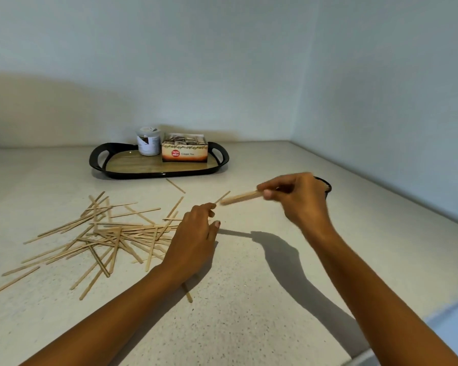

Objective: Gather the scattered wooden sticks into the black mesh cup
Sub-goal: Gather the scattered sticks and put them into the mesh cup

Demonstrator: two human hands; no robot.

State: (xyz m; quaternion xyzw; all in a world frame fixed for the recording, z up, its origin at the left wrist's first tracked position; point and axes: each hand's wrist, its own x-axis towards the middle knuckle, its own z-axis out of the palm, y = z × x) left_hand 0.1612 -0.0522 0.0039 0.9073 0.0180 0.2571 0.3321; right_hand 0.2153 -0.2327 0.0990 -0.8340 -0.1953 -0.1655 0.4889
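Step in hand, as I judge it: carry the held sticks (239, 198) to the cup (325, 186) and drop them in end-first.

To do it well: tip the bundle toward upright before letting go, so the lower ends enter the mouth together. Release only once the ends are inside the rim. A flat release would likely bridge the rim and spill.

Right hand (294, 198): fingers (269, 192) curled tight around a small bundle of sticks, thumb pressed under. The bundle lies near level, its free end pointing away from the palm toward the left hand. Exact count not readable; motion blur.

Cup: just behind the right hand's knuckles, mostly hidden by them. Only a dark arc of rim shows. Contents cannot be told.

Left hand (196, 239): fingers loosely bent, tips part spread, resting low at the near edge of the pile (109, 233). Whether the tips pinch a stick cannot be told.

Pile spreads outward from the left fingertips, across the counter (249, 299). Most of the task remains.
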